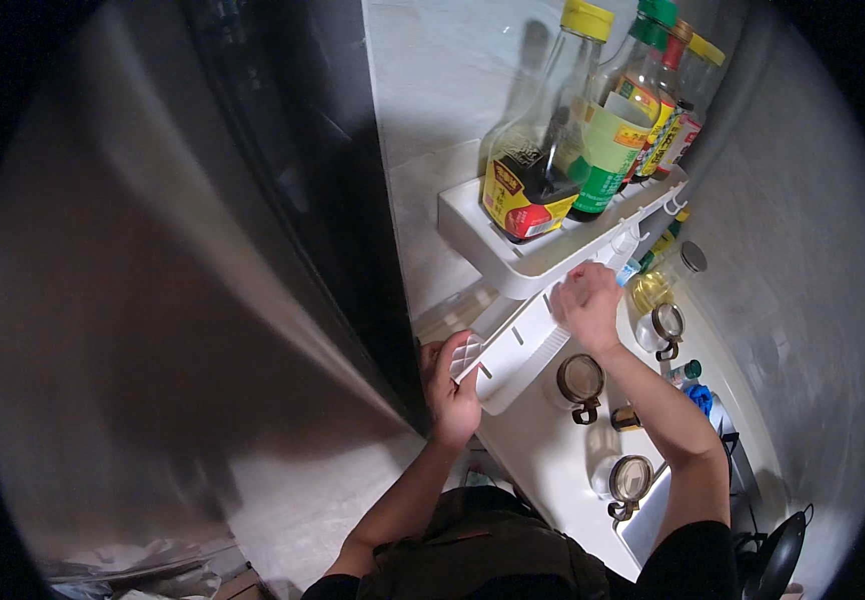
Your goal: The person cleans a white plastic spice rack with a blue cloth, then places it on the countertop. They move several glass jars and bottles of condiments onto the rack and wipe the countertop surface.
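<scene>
My left hand [450, 393] is closed around the near-left end of a lower white plastic rack [518, 372], its thumb at the rim. A pale, diamond-patterned piece [465, 354] shows between thumb and fingers; I cannot tell whether it belongs to the rack. Farther along the same rack, my right hand [592, 303] has its fingers curled down over the slotted floor. Whatever its fingertips hold is hidden. Just above sits an upper white rack [542, 272] with several sauce bottles, the nearest a dark-filled bottle with a yellow cap [542, 150].
A dark, shiny panel [297, 200] stands close on the left. Below on the white counter [537, 445] are lidded jars, one near the middle [580, 380], another lower down [627, 480]. An oil bottle [657, 283] stands farther back. A black pan [782, 555] is at lower right.
</scene>
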`<state>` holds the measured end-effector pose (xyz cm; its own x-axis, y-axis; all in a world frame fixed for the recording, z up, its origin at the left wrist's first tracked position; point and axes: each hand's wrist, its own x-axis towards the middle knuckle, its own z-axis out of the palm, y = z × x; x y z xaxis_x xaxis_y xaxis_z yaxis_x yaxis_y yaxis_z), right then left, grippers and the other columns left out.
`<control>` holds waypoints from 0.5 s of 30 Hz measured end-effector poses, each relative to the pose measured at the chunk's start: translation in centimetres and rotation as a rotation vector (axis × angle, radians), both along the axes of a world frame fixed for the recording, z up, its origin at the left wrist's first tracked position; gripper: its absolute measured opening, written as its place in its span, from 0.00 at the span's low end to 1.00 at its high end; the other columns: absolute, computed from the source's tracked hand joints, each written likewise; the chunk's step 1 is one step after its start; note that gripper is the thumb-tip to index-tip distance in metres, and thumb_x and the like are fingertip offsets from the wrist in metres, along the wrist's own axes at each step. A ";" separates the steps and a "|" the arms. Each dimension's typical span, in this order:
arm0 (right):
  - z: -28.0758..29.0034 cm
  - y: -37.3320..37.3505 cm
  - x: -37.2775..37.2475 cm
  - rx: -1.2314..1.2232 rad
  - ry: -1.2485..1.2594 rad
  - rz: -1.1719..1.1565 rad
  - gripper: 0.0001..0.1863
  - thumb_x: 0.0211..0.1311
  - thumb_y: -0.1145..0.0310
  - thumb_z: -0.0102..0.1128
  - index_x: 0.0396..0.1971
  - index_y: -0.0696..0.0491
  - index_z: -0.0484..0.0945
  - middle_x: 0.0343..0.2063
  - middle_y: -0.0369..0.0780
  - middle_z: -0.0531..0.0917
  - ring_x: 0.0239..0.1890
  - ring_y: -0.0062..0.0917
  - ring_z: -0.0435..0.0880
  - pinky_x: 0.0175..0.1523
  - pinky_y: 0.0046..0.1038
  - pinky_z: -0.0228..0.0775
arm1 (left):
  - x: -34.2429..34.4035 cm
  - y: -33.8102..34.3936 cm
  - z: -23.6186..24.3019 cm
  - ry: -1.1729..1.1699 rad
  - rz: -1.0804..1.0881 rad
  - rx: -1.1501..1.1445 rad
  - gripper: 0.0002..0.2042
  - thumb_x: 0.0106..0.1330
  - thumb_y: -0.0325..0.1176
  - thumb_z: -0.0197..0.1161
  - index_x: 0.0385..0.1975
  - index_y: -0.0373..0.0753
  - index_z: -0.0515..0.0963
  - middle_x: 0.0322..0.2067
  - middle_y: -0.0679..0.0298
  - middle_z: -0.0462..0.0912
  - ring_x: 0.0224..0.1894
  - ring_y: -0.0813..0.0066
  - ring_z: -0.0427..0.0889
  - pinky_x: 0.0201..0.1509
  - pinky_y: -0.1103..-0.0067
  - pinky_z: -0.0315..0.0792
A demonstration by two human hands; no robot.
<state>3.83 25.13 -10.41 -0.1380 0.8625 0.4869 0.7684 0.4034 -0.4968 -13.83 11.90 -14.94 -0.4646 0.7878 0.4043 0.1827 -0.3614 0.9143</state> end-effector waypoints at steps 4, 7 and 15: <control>-0.5 0.2 -1.1 0.019 0.098 0.218 0.10 0.43 0.73 0.60 0.27 0.57 0.71 0.24 0.43 0.75 0.29 0.37 0.75 0.36 0.36 0.67 | 0.2 0.8 -1.0 -0.006 0.009 -0.029 0.20 0.51 0.16 0.57 0.45 0.40 0.72 0.40 0.59 0.67 0.44 0.64 0.69 0.48 0.77 0.67; -1.5 0.9 -1.7 0.086 0.141 0.232 0.06 0.45 0.75 0.59 0.23 0.57 0.71 0.20 0.44 0.75 0.20 0.35 0.75 0.26 0.30 0.69 | 0.1 1.6 -1.8 -0.125 -0.016 -0.030 0.17 0.53 0.17 0.56 0.44 0.39 0.71 0.40 0.60 0.67 0.45 0.66 0.69 0.49 0.77 0.65; -0.2 -0.8 -3.1 -0.057 0.041 0.321 0.05 0.46 0.73 0.59 0.23 0.57 0.73 0.21 0.43 0.76 0.21 0.34 0.77 0.28 0.31 0.71 | -0.1 2.8 -2.8 -0.431 -0.069 -0.036 0.17 0.58 0.19 0.54 0.48 0.38 0.63 0.43 0.60 0.67 0.46 0.72 0.68 0.51 0.77 0.63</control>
<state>0.69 24.30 -10.57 -0.3880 0.8045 0.4497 0.5854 0.5920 -0.5539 -13.92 14.66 -17.76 -0.5308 0.8328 0.1570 -0.2413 -0.3261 0.9140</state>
